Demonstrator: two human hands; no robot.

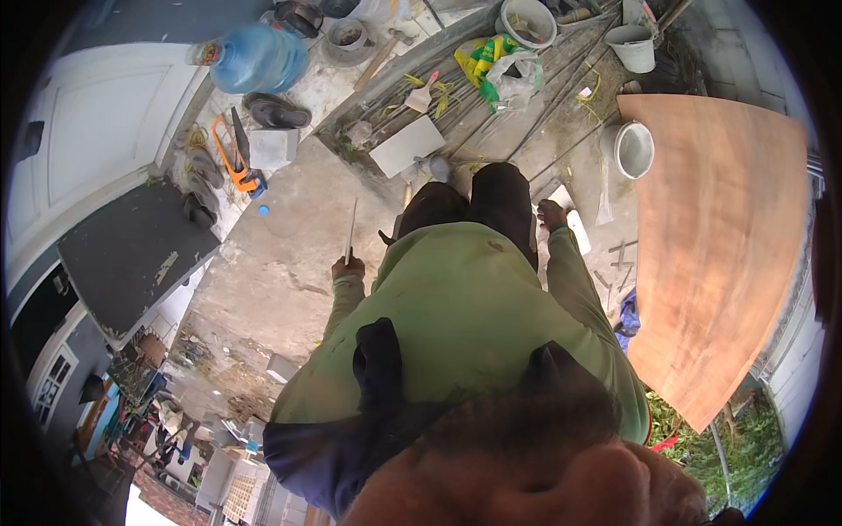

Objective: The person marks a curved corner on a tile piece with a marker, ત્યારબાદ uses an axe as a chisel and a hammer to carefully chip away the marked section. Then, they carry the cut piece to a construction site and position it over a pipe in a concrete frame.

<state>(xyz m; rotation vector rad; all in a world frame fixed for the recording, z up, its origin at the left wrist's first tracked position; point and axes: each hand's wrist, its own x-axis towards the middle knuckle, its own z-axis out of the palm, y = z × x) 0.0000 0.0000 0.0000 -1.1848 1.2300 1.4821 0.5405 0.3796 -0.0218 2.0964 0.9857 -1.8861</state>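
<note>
My left hand, at the end of a green sleeve, is closed round a thin, pale, pointed strip that stands up from the fist. Its exact kind does not show. My right hand is closed too, beside my knee, against a white slab-like piece. Whether the fingers grip that piece or something smaller is hidden. Dark trousers lie between both hands. Just ahead of my knees is a pale grey block, with a paintbrush beyond it.
On the left lie an orange hacksaw, a handsaw, another grey block and a dark board. A big blue water bottle stands behind them. To the right are a bucket and a plywood sheet. Rods lie ahead.
</note>
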